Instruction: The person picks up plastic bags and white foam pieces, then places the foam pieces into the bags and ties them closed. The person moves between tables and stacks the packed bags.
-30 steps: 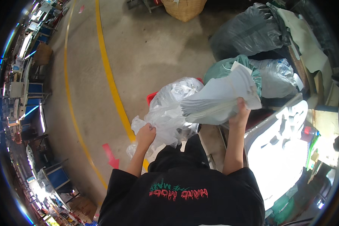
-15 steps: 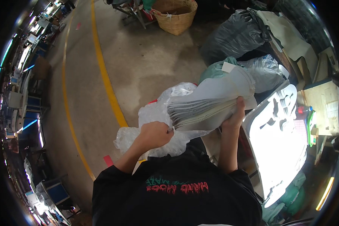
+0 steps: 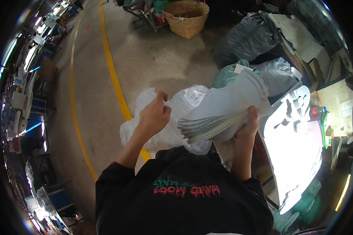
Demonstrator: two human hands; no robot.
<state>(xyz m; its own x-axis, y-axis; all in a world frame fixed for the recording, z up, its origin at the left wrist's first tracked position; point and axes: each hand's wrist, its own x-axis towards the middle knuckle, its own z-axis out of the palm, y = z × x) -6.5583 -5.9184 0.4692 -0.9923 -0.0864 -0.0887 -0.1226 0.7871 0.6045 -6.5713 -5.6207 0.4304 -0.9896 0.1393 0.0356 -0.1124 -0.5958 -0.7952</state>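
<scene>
A thick stack of pale grey, curved cut sheets (image 3: 227,100) is in my right hand (image 3: 248,125), thumb on top and the other fingers hidden beneath. A thin band runs across the stack, and its near-left edges fan apart. My left hand (image 3: 155,116) is closed, with bent fingers pinching the clear plastic bag (image 3: 143,133). The crumpled bag hangs below and around that hand, and part of it bulges up behind the stack's left end. Just past the far end of the stack is a small white tag (image 3: 243,69) on a green bag.
On my right, a brightly lit table (image 3: 290,156) carries more white cut pieces. Beyond the stack lie a green bag (image 3: 223,76), a clear filled bag (image 3: 277,76) and a black bag (image 3: 245,41). A wicker basket (image 3: 188,21) stands farther off; yellow lines (image 3: 115,80) mark the floor.
My left hand has moved up and away from the stack's edge, drawing the plastic with it. The bag is spread differently, and the stack's near edges now fan out more.
</scene>
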